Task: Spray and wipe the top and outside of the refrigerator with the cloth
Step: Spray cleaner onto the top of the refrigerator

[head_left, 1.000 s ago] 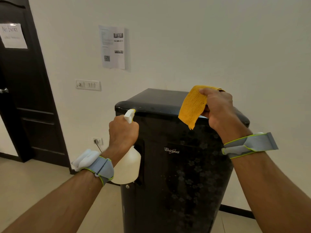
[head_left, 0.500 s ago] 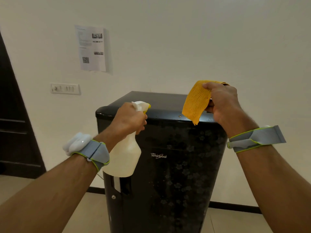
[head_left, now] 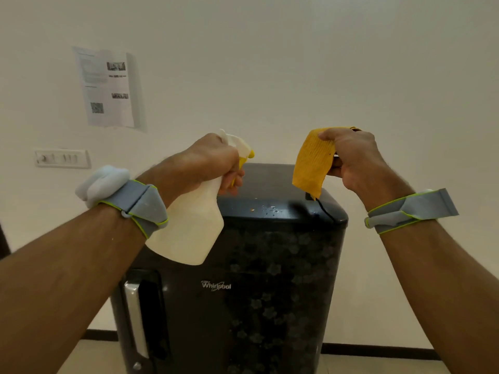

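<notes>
A black refrigerator (head_left: 270, 292) with a flower pattern and a silver door handle (head_left: 136, 322) stands against the wall right in front of me. My left hand (head_left: 208, 160) grips a white spray bottle (head_left: 189, 230) by its neck, with the yellow-tipped nozzle pointing over the top's front left part. My right hand (head_left: 353, 157) pinches an orange cloth (head_left: 313, 163) that hangs loose above the top's right side. Small droplets or specks (head_left: 270, 209) lie on the top near its front edge.
A cream wall (head_left: 297, 76) is close behind the refrigerator. It carries a printed paper sheet (head_left: 106, 87) and a switch panel (head_left: 62, 158) to the left. Pale floor tiles (head_left: 89, 357) and a dark skirting board (head_left: 378, 349) run along the bottom.
The view has swung right and closer to the refrigerator, so the dark door has left the frame. My left hand has raised the bottle to the level of the top. The cloth hand stays high.
</notes>
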Motion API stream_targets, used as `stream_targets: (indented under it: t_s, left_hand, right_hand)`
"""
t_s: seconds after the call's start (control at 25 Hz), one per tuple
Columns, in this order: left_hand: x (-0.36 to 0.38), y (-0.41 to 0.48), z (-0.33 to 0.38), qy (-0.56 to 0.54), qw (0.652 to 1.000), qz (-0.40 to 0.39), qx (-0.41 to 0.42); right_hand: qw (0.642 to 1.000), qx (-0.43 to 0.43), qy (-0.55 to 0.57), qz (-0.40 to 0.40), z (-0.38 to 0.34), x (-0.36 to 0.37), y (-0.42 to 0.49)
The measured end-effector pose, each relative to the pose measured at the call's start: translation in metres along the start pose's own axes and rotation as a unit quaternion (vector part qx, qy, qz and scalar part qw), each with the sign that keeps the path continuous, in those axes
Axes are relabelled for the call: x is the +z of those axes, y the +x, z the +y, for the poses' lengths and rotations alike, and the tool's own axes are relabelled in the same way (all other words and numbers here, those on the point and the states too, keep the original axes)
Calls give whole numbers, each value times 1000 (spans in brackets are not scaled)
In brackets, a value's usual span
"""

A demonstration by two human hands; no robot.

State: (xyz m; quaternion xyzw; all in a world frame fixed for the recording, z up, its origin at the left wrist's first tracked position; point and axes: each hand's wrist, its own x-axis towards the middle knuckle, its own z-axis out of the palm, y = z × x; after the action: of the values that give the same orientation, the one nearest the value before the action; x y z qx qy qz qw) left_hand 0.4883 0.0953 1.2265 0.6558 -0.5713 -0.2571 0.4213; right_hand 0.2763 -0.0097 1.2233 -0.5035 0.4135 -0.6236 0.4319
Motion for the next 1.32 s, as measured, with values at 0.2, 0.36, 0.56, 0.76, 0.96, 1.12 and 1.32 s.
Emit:
stream_targets:
  t_s: [0.2,0.36,0.56,0.76,0.96,1.12,1.32]
  left_hand:
    - [11,29,28,28,1000,-5,-9]
    - [20,51,38,35,999,-6,3]
    - [24,76,39,44,999,-13,4]
    - [26,108,37,85,996,-8,-17]
    - [16,145,23,94,995,16,-2]
    - [11,166,16,106,994,9,-2]
    - [1,181,10,123,992,29,-4]
  right_hand:
    - [1000,-2,-31,1,1,-8,42]
    - [999,3,-45,-1,7,-4,66]
    - [999,6,-48,-1,16,9,83]
    - [997,8,-67,26,22,20,104]
    - [995,9,-87,40,30,28,122]
    - [995,10,-96,38,37,38,134]
    - [993,12,-110,31,46,50,141]
